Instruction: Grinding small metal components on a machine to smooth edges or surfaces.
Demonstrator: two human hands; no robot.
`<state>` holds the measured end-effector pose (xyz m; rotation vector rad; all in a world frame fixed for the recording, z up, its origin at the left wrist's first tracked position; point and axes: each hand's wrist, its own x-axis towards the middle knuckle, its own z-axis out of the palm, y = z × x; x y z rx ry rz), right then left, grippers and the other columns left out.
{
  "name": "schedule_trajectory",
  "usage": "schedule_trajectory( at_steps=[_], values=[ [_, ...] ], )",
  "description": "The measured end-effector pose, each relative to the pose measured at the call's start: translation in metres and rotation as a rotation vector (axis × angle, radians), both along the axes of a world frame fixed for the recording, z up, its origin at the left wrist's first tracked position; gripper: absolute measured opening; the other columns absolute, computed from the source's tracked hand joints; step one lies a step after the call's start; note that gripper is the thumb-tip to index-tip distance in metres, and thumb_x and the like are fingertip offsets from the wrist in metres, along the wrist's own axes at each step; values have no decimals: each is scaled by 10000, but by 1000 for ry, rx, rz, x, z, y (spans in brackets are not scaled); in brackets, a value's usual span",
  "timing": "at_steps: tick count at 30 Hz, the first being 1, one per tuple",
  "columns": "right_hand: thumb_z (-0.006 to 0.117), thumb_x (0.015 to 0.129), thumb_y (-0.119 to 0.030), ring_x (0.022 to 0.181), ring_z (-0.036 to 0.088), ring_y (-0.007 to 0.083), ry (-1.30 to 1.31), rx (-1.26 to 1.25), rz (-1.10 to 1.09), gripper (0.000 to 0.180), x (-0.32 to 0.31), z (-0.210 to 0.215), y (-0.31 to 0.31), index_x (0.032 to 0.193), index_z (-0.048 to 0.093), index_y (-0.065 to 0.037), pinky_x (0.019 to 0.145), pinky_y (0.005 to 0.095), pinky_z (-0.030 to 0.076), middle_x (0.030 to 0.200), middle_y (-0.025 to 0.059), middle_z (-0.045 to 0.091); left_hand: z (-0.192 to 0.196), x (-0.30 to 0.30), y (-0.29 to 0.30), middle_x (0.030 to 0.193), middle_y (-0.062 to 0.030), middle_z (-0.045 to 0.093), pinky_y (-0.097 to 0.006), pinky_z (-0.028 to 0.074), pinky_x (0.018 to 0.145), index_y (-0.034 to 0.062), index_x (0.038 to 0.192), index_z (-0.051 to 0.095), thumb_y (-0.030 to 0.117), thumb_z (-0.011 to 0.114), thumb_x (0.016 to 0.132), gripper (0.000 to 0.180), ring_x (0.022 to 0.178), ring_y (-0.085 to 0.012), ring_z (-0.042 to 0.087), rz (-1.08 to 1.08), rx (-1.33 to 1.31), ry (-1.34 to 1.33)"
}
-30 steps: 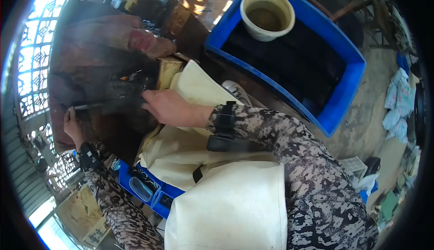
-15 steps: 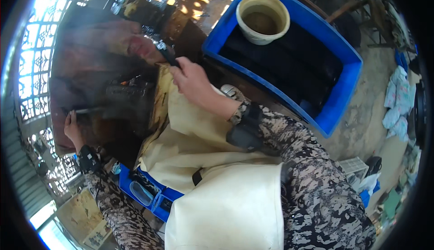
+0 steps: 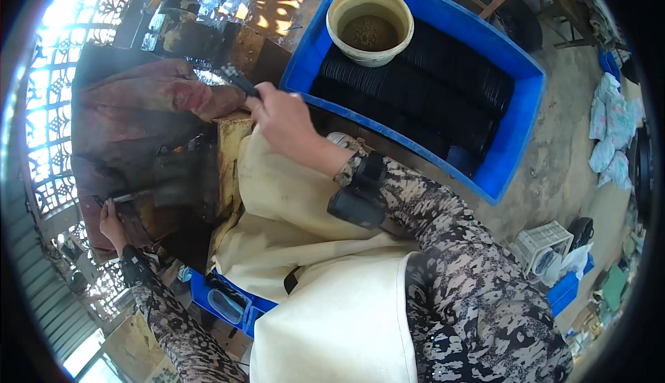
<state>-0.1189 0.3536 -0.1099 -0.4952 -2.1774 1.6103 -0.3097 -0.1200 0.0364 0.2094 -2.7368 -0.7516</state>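
Observation:
My right hand (image 3: pixel 287 123) is closed around a dark, narrow thing with a pale tip (image 3: pixel 239 80); I cannot make out its kind. It is held above the near edge of a dark work area draped with reddish-brown cloth (image 3: pixel 142 92). At the far left, my left hand (image 3: pixel 111 225) grips a thin grey rod-like handle (image 3: pixel 123 197), whose other end fades into the dark, blurred area. A cream apron (image 3: pixel 339 314) covers my lap and runs up to a worn yellowish edge (image 3: pixel 228 154) beside the work area.
To the right stands a blue tub (image 3: pixel 523 144) holding rows of thin black pieces. A cream bucket (image 3: pixel 334 19) of murky water rests in it. A smaller blue container (image 3: pixel 201 293) sits below my left forearm. A pale crate (image 3: pixel 544 244) and bags (image 3: pixel 609 130) lie farther right.
The whole view has shifted, with the tub and bucket now farther left in the picture. My left hand appears slightly lower. Both hands keep their grips.

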Motion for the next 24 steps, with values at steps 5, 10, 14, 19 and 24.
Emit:
schedule_trajectory(
  at_steps=[5, 10, 14, 19, 24],
  values=[
    [539, 905, -275, 763, 649, 314, -39, 167, -143, 262, -6, -36, 15, 866, 626, -31, 670, 458, 465, 723, 114, 668, -2, -8, -17, 696, 3, 588, -217, 349, 440, -5, 1147, 661, 302, 704, 865, 419, 513, -60, 460, 3, 100, -32],
    [555, 888, -285, 817, 645, 311, -288, 269, -163, 290, -2, -47, 33, 855, 622, -4, 754, 418, 466, 882, 183, 675, -8, -2, -8, 702, 8, 585, -208, 356, 436, -5, 1149, 657, 272, 694, 875, 391, 520, -60, 483, 22, 165, -30],
    [571, 927, -257, 766, 566, 122, -195, -715, 122, 248, -1, -57, 60, 953, 639, -19, 726, 263, 436, 797, 24, 620, -11, 1, -5, 735, 9, 598, -202, 372, 437, -4, 1149, 654, 244, 690, 881, 367, 525, -62, 497, 17, 226, -26],
    [550, 958, -276, 755, 549, 97, -119, -866, 259, 251, 4, -59, 80, 1018, 621, -44, 732, 255, 418, 773, 0, 600, -9, 8, 11, 746, 12, 601, -199, 375, 439, -13, 1135, 654, 233, 692, 883, 355, 530, -65, 507, 41, 268, -7],
    [561, 951, -250, 826, 570, 122, -160, -796, 223, 233, -1, -68, 77, 996, 628, -31, 797, 271, 431, 833, 16, 611, -4, 16, 23, 693, 1, 589, -224, 378, 440, -26, 1112, 659, 234, 668, 886, 345, 520, -63, 504, 41, 217, 2]
  ],
)
